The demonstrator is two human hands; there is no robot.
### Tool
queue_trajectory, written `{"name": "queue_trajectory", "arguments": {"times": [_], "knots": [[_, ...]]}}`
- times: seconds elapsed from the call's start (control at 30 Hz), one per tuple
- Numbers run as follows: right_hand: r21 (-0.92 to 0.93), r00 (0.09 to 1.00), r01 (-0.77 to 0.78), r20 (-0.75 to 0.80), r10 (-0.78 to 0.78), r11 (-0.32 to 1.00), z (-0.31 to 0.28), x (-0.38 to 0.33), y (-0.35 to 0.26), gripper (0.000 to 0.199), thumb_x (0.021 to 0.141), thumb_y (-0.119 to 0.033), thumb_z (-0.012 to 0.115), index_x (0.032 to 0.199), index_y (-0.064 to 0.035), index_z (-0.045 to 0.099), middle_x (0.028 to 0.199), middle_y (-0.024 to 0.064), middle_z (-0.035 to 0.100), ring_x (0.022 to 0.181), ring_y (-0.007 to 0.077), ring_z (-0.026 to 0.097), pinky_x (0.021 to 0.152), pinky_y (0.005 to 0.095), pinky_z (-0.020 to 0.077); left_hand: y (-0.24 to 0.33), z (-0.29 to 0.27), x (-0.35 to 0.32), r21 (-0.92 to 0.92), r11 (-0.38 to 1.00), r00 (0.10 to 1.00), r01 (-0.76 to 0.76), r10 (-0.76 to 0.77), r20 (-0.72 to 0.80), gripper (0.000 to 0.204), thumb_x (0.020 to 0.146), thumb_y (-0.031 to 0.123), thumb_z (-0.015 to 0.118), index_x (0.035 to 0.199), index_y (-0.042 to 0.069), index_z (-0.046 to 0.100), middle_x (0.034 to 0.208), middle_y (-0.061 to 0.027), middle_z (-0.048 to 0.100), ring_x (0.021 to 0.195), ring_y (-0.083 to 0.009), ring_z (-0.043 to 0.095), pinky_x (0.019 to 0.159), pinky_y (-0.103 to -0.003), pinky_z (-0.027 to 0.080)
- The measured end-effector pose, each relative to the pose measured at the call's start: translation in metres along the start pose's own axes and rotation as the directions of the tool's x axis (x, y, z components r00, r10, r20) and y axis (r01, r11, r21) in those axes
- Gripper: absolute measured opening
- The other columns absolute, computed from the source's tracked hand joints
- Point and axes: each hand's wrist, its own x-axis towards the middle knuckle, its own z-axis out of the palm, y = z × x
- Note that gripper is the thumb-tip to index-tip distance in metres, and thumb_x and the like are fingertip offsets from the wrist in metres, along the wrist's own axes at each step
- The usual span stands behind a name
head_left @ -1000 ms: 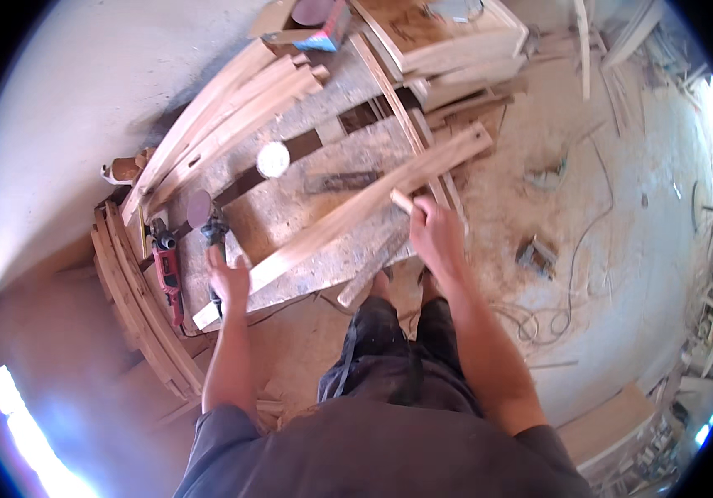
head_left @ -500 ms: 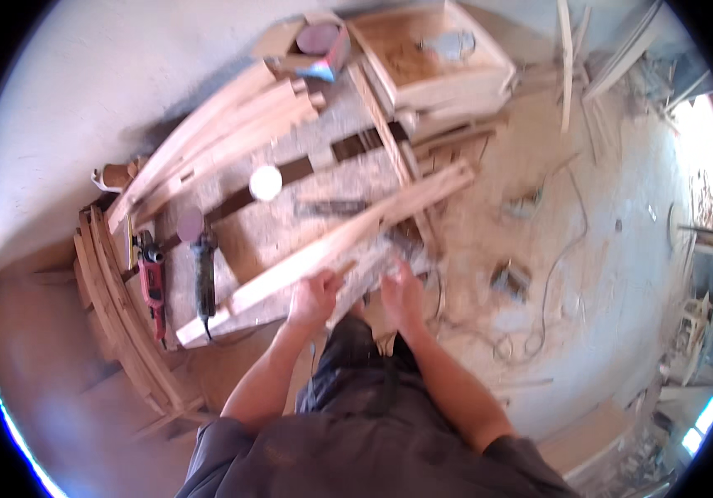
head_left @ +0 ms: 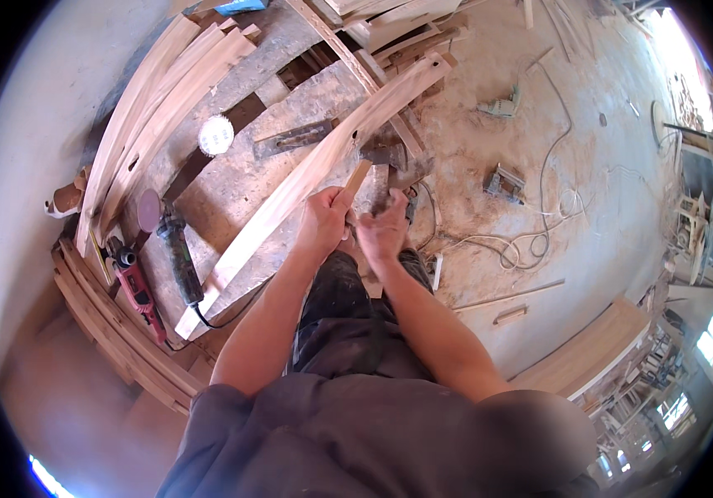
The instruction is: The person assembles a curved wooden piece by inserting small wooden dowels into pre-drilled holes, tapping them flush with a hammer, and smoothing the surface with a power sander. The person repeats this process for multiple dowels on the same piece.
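Note:
A long curved wooden slat [head_left: 290, 187] lies slantwise across the sawdust-covered workbench [head_left: 232, 191]. My left hand [head_left: 321, 222] is closed around a light wooden handle [head_left: 357, 177] that points up toward a dark hammer-like head [head_left: 388, 154] by the slat. My right hand [head_left: 383, 229] sits close beside the left one, touching or nearly touching it, with its fingers curled. Whether it holds anything is hidden. Both hands are at the bench's near edge, just right of the slat's middle.
A black angle grinder [head_left: 178, 259] and a red power tool [head_left: 137, 289] lie at the bench's left end. A white disc [head_left: 217, 134] and a flat metal tool [head_left: 293, 139] rest farther back. Curved slats [head_left: 136, 116] are stacked at left. Power tools [head_left: 504, 179] and cables [head_left: 531, 242] lie on the floor.
My hands were apart on the long slat; they have come together near its middle. My left hand has left the slat's low end and now grips the wooden handle.

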Motion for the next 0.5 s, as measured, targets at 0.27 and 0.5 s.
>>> {"name": "queue_trajectory", "arguments": {"times": [0.27, 0.5], "knots": [[-0.048, 0.970, -0.101, 0.217, 0.109, 0.994, -0.093, -0.026, 0.100, 0.030, 0.077, -0.022, 0.069, 0.097, -0.0005, 0.063, 0.079, 0.0182, 0.070, 0.076, 0.0372, 0.069, 0.071, 0.0458, 0.0544, -0.009, 0.020, 0.053, 0.228, 0.971, 0.997, -0.066, 0.070, -0.009, 0.032, 0.099, 0.026, 0.060, 0.083, -0.001, 0.067, 0.065, -0.0055, 0.058, 0.058, -0.0143, 0.052, 0.056, -0.034, 0.042], [0.531, 0.802, -0.503, 0.581, 0.139, 0.682, -0.132, -0.036, 0.102, 0.024, 0.092, -0.022, 0.065, 0.092, 0.0010, 0.060, 0.068, 0.0105, 0.060, 0.064, 0.0219, 0.062, 0.060, 0.0413, 0.0481, -0.008, 0.056, 0.097, 0.395, 0.910, 0.992, -0.125, 0.126, 0.022, 0.032, 0.095, 0.027, 0.063, 0.084, -0.002, 0.069, 0.070, -0.0185, 0.064, 0.065, -0.0266, 0.062, 0.067, -0.044, 0.050]]}}
